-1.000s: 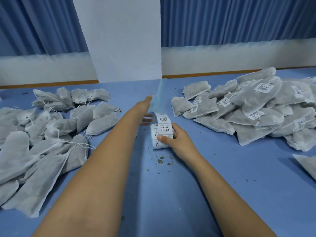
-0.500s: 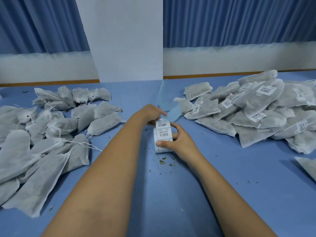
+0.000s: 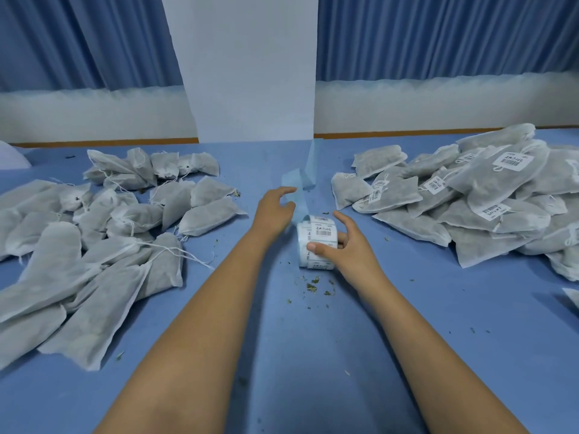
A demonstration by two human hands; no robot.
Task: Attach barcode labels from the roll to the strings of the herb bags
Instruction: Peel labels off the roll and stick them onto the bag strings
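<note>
Hands: right hand [image 3: 351, 249] grips the label roll [image 3: 318, 236] on the counter [image 3: 313, 355], thumb pressed on it. The left hand [image 3: 275, 211] is at its 11 o'clock, fingers loosely curled, nothing held, beside the blue liner strip [image 3: 308, 170]. Next up, I'd guess: peel a label, then grab a string from the untagged herb bags [image 3: 94, 239] at 9 o'clock. Tagged bags [image 3: 470, 202] are at 3, all stuffed with herb.
</note>
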